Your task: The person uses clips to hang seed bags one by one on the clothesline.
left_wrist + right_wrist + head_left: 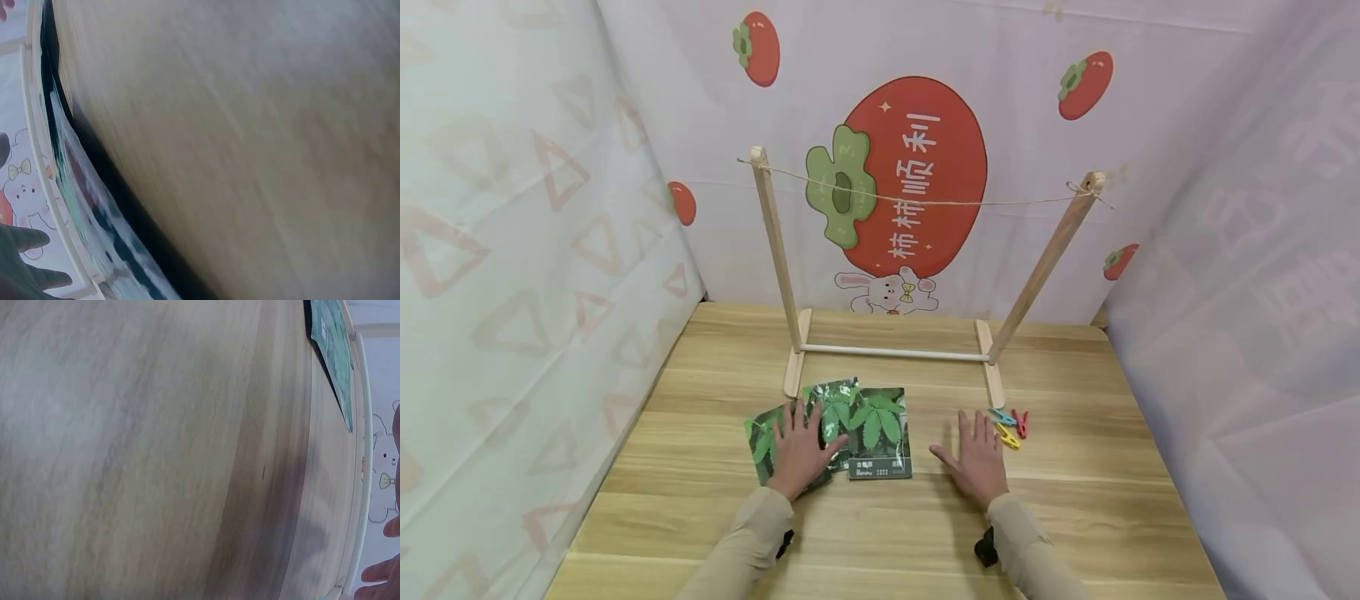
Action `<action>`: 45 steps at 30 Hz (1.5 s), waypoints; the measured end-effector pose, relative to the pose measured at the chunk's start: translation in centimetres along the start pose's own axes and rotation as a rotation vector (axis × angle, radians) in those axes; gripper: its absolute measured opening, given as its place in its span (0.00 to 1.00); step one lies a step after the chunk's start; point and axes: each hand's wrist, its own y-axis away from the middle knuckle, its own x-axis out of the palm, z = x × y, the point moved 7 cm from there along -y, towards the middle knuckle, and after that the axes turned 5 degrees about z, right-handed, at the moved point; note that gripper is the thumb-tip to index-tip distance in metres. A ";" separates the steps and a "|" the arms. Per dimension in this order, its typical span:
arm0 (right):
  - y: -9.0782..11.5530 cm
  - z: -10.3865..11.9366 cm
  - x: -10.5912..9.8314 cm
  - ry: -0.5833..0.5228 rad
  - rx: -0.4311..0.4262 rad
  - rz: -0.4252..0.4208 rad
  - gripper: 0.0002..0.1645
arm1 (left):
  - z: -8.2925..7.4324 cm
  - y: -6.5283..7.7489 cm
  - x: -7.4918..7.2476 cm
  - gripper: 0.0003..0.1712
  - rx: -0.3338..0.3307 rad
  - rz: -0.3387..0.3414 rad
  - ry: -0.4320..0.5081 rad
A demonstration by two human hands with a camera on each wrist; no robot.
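Observation:
In the head view my left hand (801, 454) is spread, fingers straight, over green leaf-printed packets. The left packet (762, 446) lies partly beneath it, and a middle packet (838, 417) is overlapped by the right packet (878, 433). Whether the palm touches them I cannot tell. My right hand (979, 458) is held flat with fingers extended, gripping nothing. Just beyond its fingertips lie small clothespins: a blue one (1002, 417), a red one (1021, 424) and a yellow one (1008, 436). The wrist views show only some fingertips at their edges.
Behind the packets stands a wooden frame, with a left post (777, 250), a right post (1047, 267) and a white crossbar (895, 352) low between them. A thin string (925, 202) is tied across the tops. Printed cloth (1015, 50) hangs around the wooden table (880, 550).

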 end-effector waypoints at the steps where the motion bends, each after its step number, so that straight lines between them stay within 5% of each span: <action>1: 0.0 -0.2 -0.1 0.001 0.003 -0.001 0.56 | 0.2 0.0 -0.1 0.50 -0.003 0.000 -0.001; 10: -0.1 -2.1 -0.9 0.002 0.032 -0.015 0.55 | 2.5 -0.5 -0.5 0.51 -0.040 0.031 -0.038; 45: -0.3 -9.8 -3.3 -0.082 0.070 -0.034 0.52 | 9.1 -0.1 -2.3 0.55 -0.244 0.149 0.075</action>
